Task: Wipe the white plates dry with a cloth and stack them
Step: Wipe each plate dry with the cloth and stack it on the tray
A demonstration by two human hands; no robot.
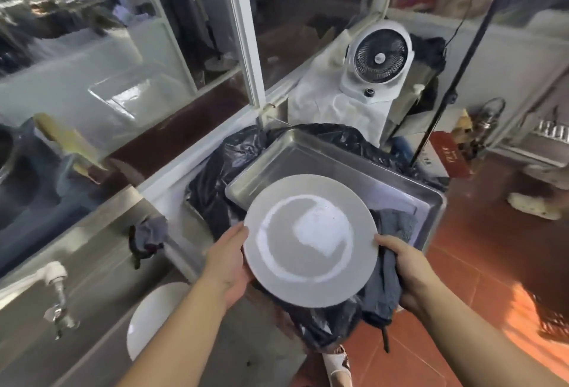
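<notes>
White plate [311, 240] held level between both hands above a steel tray [308, 158]. Left hand [229, 263] grips the left rim, fingers curled beneath; right hand [406, 272] grips the right rim through a grey cloth [385, 282]. Second plate [151, 315] lies in the sink [101, 278]; fan [380, 60] behind. Red box lettering illegible.

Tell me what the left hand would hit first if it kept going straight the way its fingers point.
The left hand grips the white plate at its left rim, fingers pointing up and away. Going straight on, it would probably meet the black bag first, then the metal tray; depth is hard to judge.
</notes>
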